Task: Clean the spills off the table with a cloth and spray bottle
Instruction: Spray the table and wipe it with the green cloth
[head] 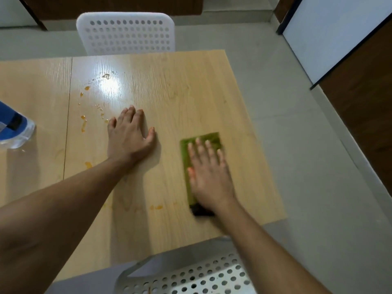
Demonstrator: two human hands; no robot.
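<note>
Right now the right hand (209, 175) lies flat on a folded green cloth (200, 143) on the light wood-grain table (191, 92), fingers straight and slightly spread, palm down. Hand and cloth are motion-blurred. The cloth sits on the right half of the table, near the right edge; a dark patch shows at its near end, under the wrist, too blurred to tell what it is. One fingertip or thumb tip on that hand looks orange-tinted.

Left hand (129, 134) rests palm down on bare table surface, well left of the cloth, fingers straight and close together, thumb held out to the right. It holds nothing.

Orange liquid spills (83, 125) are scattered on the table left of the left hand: a streak and several drops in a loose arc running up toward a bright light glare. More orange spots sit near the left forearm (88, 164) and close to the near edge, left of the cloth (157, 207).

A clear plastic spray bottle with a blue label (14, 130) stands at the far left edge of the view, only partly in frame, on the table section left of a seam line; its nozzle is out of view.

A white perforated plastic chair (127, 35) stands at the far side of the table. A second white perforated chair seat (191, 279) is at the near side, below the arms. Grey floor surrounds the table.
</note>
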